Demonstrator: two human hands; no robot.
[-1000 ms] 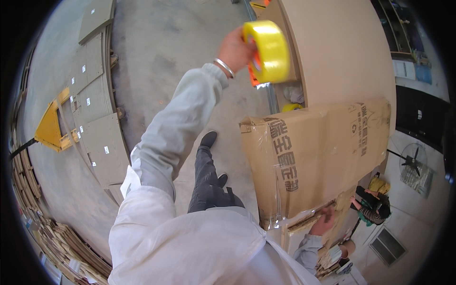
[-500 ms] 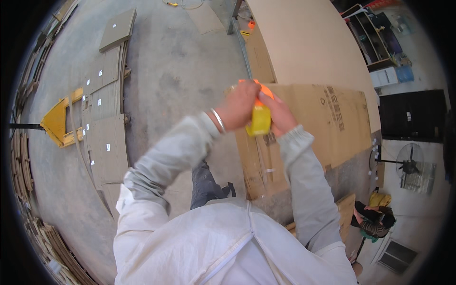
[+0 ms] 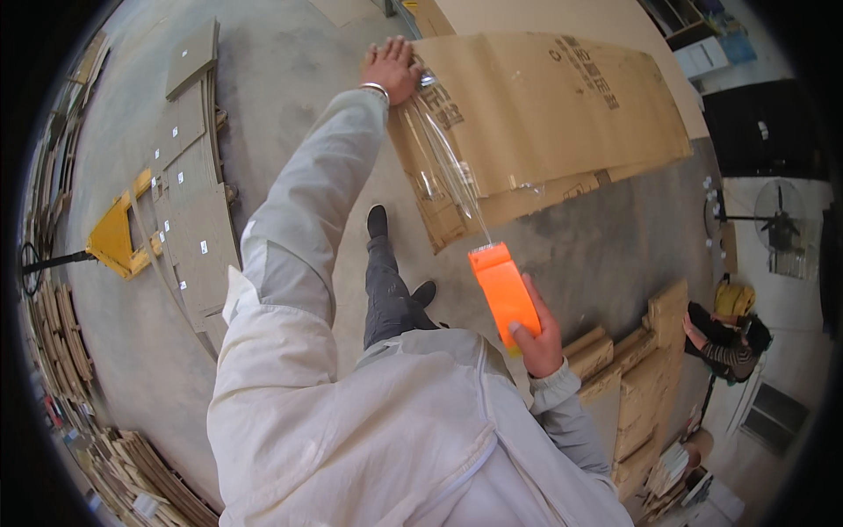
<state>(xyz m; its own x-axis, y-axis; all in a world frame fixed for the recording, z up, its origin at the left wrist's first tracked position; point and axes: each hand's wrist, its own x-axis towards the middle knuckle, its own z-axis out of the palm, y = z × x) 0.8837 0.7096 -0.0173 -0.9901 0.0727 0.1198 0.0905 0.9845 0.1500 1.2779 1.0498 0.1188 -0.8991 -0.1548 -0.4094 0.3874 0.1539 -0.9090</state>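
My right hand is closed round an orange tape dispenser with a toothed front edge. From it a strip of clear packing tape stretches, wrinkled and shiny, up along the near left edge of a large cardboard box. My left hand lies with its fingers spread on the box's far left corner, at the far end of the tape. Printed dark marks show on the cardboard, and a lower flap or layer hangs below its near edge.
Beyond the cardboard is a pale tabletop. Wrapped cardboard packages stand at the lower right, near another person. Stacked boards and a yellow pallet jack are on the left. A fan stands at the right.
My hands, together on the dispenser before, have parted. My left hand has gone to the cardboard's far corner; my right has drawn the dispenser nearer, with tape stretched between them.
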